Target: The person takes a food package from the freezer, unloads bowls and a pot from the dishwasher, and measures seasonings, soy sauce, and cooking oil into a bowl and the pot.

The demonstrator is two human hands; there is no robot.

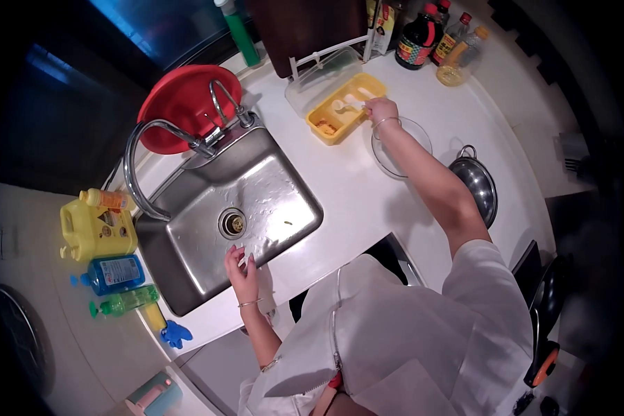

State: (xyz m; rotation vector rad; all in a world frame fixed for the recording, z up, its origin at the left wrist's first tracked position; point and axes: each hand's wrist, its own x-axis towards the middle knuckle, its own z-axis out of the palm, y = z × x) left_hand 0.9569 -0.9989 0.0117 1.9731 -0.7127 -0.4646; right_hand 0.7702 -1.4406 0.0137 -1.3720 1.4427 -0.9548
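My right hand (381, 111) is closed on the handle of a small white spoon (353, 102), over a yellow seasoning box (315, 119) with several compartments. Its clear lid (319, 75) stands raised behind it. White contents show in some compartments and reddish contents in the near left one. A clear glass bowl (419, 132) sits under my right forearm. My left hand (242, 267) hovers at the front edge of the steel sink (208, 201), fingers apart, holding nothing.
A faucet (133, 177) arches over the sink's left side, with a red basin (165, 104) behind. Cleaning bottles (118, 272) line the left. Sauce bottles (417, 43) stand at the back right. A metal pan lid or bowl (475, 186) lies right of my forearm.
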